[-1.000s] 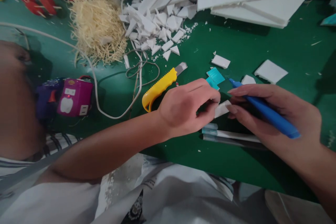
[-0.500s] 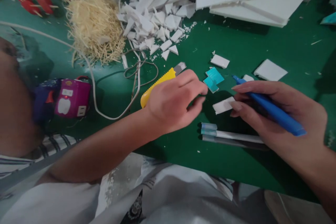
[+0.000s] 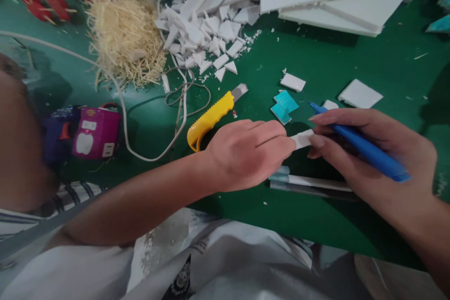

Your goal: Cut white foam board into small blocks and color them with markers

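My right hand (image 3: 379,150) is closed around a blue marker (image 3: 369,147), its tip pointing up and left. The fingertips of that hand also touch the right end of a small white foam piece (image 3: 303,139). At the piece's left end, the fingers of my left hand (image 3: 251,152) are pinched together; they partly hide it. Just above lie turquoise-coloured foam pieces (image 3: 285,104). A yellow utility knife (image 3: 211,117) with its blade out rests beside my left hand. Below my hands are marker pens (image 3: 312,182), partly covered by both hands.
White foam scraps (image 3: 211,33) and a straw-like heap (image 3: 128,40) sit at the back, near large foam sheets (image 3: 326,0). A white cable (image 3: 123,103) curves past a magenta power block (image 3: 96,132). Loose foam blocks (image 3: 360,93) lie further right.
My left hand has moved right and down from beside the turquoise pieces to the left end of the white foam piece, uncovering more of the knife. My right hand stays nearly still.
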Tool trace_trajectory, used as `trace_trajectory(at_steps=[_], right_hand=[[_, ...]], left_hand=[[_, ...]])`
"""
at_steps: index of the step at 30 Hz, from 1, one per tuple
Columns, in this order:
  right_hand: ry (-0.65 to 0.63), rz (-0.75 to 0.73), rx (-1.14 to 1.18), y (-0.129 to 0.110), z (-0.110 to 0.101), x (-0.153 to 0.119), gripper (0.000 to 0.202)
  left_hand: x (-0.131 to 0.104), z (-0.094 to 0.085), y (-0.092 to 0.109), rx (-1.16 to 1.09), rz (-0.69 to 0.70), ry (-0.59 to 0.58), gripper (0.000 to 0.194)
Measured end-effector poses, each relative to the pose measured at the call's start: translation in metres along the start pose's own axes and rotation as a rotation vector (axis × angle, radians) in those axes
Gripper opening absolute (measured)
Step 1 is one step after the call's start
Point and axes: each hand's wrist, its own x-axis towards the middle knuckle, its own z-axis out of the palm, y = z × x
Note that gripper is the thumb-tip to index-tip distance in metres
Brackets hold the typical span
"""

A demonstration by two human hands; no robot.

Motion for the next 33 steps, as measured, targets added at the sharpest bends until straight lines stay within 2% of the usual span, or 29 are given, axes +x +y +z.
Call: trace_trajectory(at_steps=[13, 17, 20, 25, 29, 33], right_hand=[[0.007, -0.015, 0.04, 0.0, -0.001, 0.0, 0.014], [-0.019, -0.017, 0.017, 0.002, -0.001, -0.001, 0.012], [0.002, -0.081, -0.012, 0.008, -0.002, -0.002, 0.015], [0.05, -0.341, -0.112, 0.009, -0.005, -0.004, 0.042], [-0.072, -0.341, -0.189, 0.0, -0.007, -0.006, 0.03], [-0.136, -0.355, -0.199, -0.005, -0.007, -0.008, 0.028]], left_hand=[[-0.002, -0.003, -0.006, 0.166, 0.117, 0.148, 0.013], [-0.003, -0.004, -0.005, 0.15, 0.12, 0.143, 0.012], [-0.005, -0.003, -0.004, 0.072, 0.065, 0.134, 0.01], [-0.004, -0.003, -0.002, -0.218, -0.14, 0.141, 0.012], [-0.002, 0.0, 0.0, -0.411, -0.274, 0.132, 0.01], [-0.001, 0.003, 0.002, -0.462, -0.289, 0.134, 0.008]])
